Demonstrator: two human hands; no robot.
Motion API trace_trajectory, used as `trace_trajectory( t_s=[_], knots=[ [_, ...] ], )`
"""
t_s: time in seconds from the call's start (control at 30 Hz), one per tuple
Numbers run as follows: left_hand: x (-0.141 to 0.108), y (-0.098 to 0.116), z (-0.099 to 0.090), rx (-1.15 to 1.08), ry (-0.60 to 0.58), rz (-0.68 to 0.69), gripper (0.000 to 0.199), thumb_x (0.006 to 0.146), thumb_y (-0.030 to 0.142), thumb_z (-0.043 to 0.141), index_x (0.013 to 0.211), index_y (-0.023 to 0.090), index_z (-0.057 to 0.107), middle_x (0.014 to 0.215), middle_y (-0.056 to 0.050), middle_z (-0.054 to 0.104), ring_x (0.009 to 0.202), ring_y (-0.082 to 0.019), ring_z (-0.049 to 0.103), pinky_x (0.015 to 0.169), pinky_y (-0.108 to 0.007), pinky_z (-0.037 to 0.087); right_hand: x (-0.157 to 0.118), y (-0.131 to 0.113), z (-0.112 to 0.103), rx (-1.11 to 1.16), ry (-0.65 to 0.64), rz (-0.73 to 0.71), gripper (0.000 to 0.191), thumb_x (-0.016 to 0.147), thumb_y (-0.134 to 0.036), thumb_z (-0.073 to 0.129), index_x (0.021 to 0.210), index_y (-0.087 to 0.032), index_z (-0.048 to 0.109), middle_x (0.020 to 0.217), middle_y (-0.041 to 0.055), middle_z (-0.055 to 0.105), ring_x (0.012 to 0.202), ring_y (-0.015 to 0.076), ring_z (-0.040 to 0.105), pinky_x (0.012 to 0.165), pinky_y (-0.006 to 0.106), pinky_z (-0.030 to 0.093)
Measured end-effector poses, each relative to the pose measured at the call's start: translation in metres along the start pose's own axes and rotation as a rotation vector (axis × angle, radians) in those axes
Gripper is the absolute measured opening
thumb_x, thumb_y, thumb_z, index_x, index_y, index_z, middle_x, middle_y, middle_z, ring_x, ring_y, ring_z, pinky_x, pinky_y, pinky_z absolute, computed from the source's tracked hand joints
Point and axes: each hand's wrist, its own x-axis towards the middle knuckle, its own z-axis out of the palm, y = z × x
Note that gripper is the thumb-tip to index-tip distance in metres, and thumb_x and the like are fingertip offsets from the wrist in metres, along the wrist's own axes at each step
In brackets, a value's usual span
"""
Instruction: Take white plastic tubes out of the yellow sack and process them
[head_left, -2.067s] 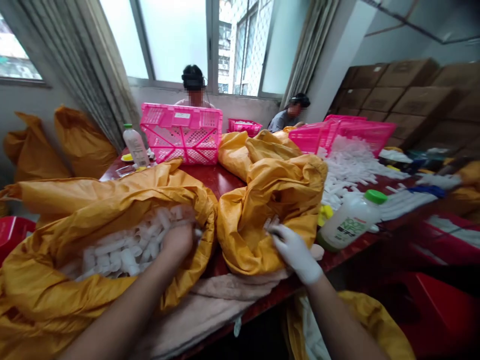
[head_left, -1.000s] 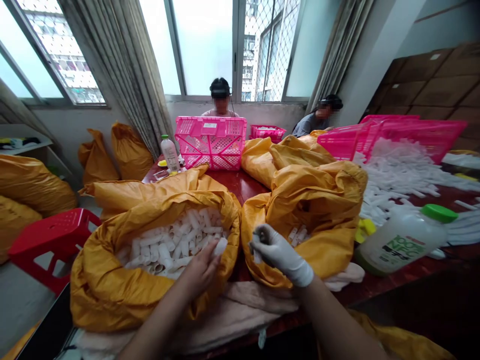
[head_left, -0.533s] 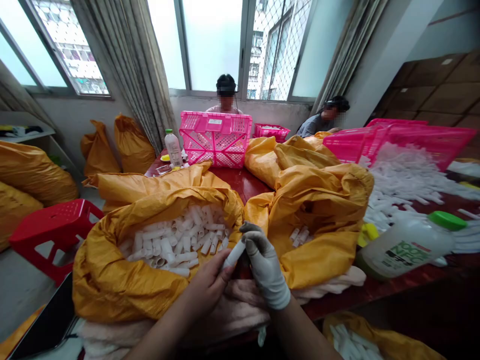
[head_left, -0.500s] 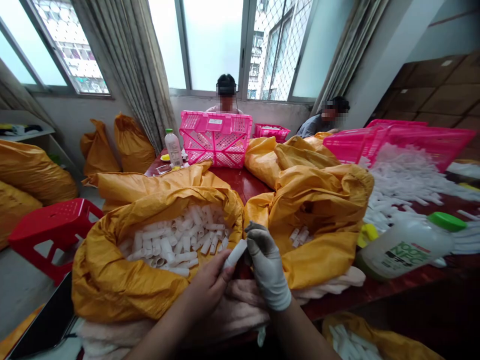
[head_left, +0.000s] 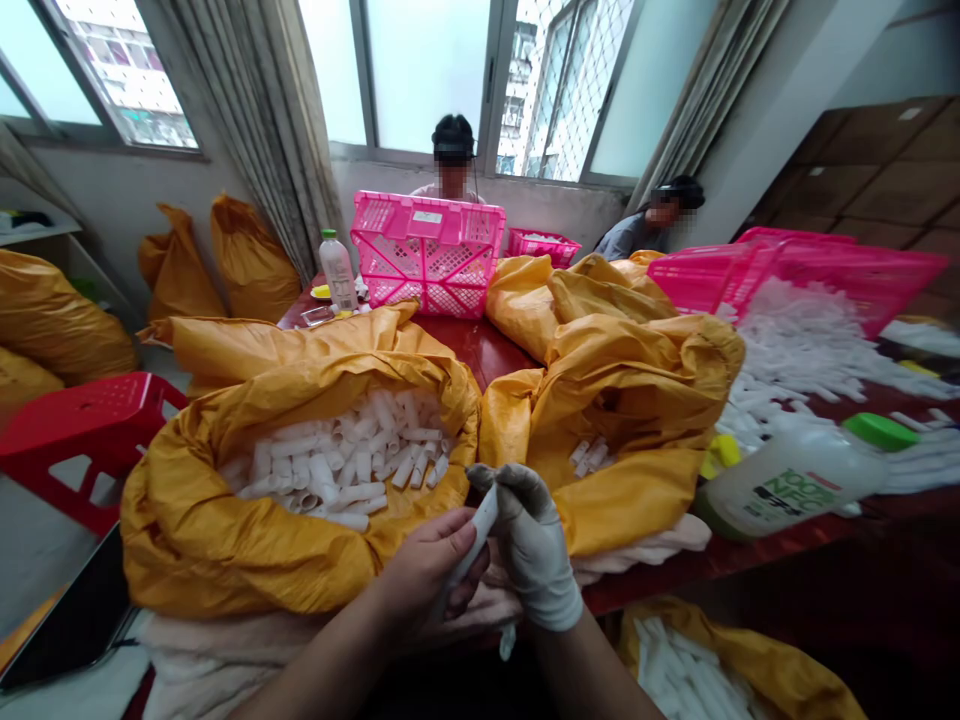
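Observation:
My bare left hand (head_left: 429, 562) is wrapped round a white plastic tube (head_left: 482, 522), which slants up to the right. My right hand (head_left: 536, 545), in a pale glove with darkened fingertips, is closed at the upper end of that tube, thumb and fingers pinched together there. Just beyond my left hand, an open yellow sack (head_left: 225, 545) holds many short white tubes (head_left: 345, 460). A second yellow sack (head_left: 622, 510) gapes beyond my right hand, with several tubes (head_left: 591, 456) inside.
A clear bottle with a green cap (head_left: 810, 475) leans at the right, near a heap of white pieces (head_left: 802, 340) and pink crates (head_left: 862, 280). Another pink crate (head_left: 427, 255) stands ahead, with a person behind it. A red stool (head_left: 82, 430) is at left.
The tube has tipped more upright, and more of it lies within my left hand. My right fingers have shifted slightly left onto its upper end. The view has moved slightly.

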Motion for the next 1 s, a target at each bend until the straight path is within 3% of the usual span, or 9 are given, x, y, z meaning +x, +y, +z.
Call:
trace_trajectory(
  t_s=[0.1, 0.17, 0.27, 0.43, 0.5, 0.57, 0.67, 0.83, 1.0],
  knots=[
    [0.004, 0.002, 0.007, 0.291, 0.098, 0.076, 0.036, 0.083, 0.047, 0.053, 0.1, 0.015, 0.057, 0.057, 0.004, 0.052, 0.044, -0.006, 0.045, 0.043, -0.016, 0.037, -0.003, -0.007, 0.0, 0.1, 0.064, 0.026, 0.018, 0.072, -0.032, 0.073, 0.086, -0.026, 0.064, 0.083, -0.0009, 0.073, 0.083, 0.0147, 0.068, 0.079, 0.027, 0.053],
    [0.006, 0.006, 0.013, 0.526, 0.165, 0.134, 0.033, 0.085, 0.042, 0.051, 0.103, 0.016, 0.061, 0.079, -0.002, 0.064, 0.07, -0.012, 0.059, 0.064, -0.019, 0.046, -0.003, -0.009, -0.001, 0.106, 0.118, 0.012, 0.02, 0.071, -0.035, 0.073, 0.086, -0.024, 0.064, 0.082, 0.0003, 0.073, 0.082, 0.0144, 0.068, 0.08, 0.026, 0.053],
    [0.008, 0.009, 0.018, 0.749, 0.194, 0.141, 0.034, 0.089, 0.038, 0.044, 0.11, 0.017, 0.06, 0.105, -0.005, 0.065, 0.098, -0.018, 0.058, 0.086, -0.025, 0.045, -0.003, -0.008, -0.005, 0.062, 0.15, 0.003, 0.024, 0.071, -0.038, 0.073, 0.087, -0.022, 0.065, 0.086, 0.0025, 0.073, 0.083, 0.0155, 0.068, 0.081, 0.029, 0.053],
    [0.014, 0.004, 0.02, 0.823, 0.167, 0.217, 0.035, 0.09, 0.034, 0.042, 0.119, 0.021, 0.055, 0.117, -0.004, 0.061, 0.11, -0.019, 0.054, 0.095, -0.027, 0.04, -0.004, -0.004, -0.011, 0.065, 0.273, -0.013, 0.026, 0.066, -0.036, 0.076, 0.085, -0.022, 0.066, 0.082, 0.0004, 0.073, 0.078, 0.0147, 0.068, 0.079, 0.029, 0.054],
    [0.017, 0.002, 0.021, 0.71, 0.157, 0.19, 0.032, 0.089, 0.035, 0.045, 0.115, 0.021, 0.057, 0.106, -0.004, 0.064, 0.096, -0.016, 0.059, 0.086, -0.025, 0.045, -0.005, -0.003, -0.012, 0.056, 0.31, -0.038, 0.025, 0.066, -0.037, 0.076, 0.084, -0.022, 0.065, 0.082, -0.0004, 0.072, 0.078, 0.0147, 0.068, 0.079, 0.029, 0.054],
    [0.018, 0.0, 0.022, 0.47, 0.111, 0.058, 0.031, 0.086, 0.042, 0.048, 0.103, 0.018, 0.057, 0.077, 0.0, 0.061, 0.061, -0.01, 0.057, 0.057, -0.021, 0.047, -0.007, -0.003, -0.012, 0.023, 0.294, -0.041, 0.025, 0.068, -0.039, 0.073, 0.084, -0.022, 0.064, 0.082, 0.0001, 0.072, 0.079, 0.0163, 0.068, 0.079, 0.031, 0.054],
    [0.02, -0.004, 0.024, 0.12, 0.022, -0.125, 0.036, 0.081, 0.052, 0.054, 0.092, 0.017, 0.05, 0.057, 0.007, 0.046, 0.034, -0.004, 0.033, 0.033, -0.016, 0.027, -0.01, -0.004, -0.013, 0.0, 0.243, -0.023, 0.026, 0.068, -0.04, 0.074, 0.082, -0.022, 0.062, 0.079, 0.0008, 0.072, 0.078, 0.0183, 0.069, 0.078, 0.033, 0.054],
    [0.019, -0.012, 0.027, 0.113, 0.028, -0.11, 0.042, 0.076, 0.053, 0.06, 0.089, 0.015, 0.049, 0.061, 0.006, 0.05, 0.039, -0.003, 0.037, 0.037, -0.015, 0.029, -0.011, -0.005, -0.021, 0.086, 0.287, -0.027, 0.026, 0.072, -0.037, 0.072, 0.088, -0.022, 0.057, 0.072, 0.0026, 0.073, 0.077, 0.0187, 0.07, 0.072, 0.03, 0.056],
    [0.016, -0.013, 0.024, 0.51, 0.078, -0.128, 0.039, 0.082, 0.051, 0.049, 0.088, 0.013, 0.054, 0.066, 0.001, 0.055, 0.052, -0.009, 0.048, 0.047, -0.02, 0.038, -0.005, -0.006, -0.028, 0.087, 0.345, -0.063, 0.024, 0.075, -0.034, 0.07, 0.091, -0.022, 0.056, 0.076, 0.0009, 0.073, 0.079, 0.0165, 0.07, 0.074, 0.026, 0.054]
  ],
)
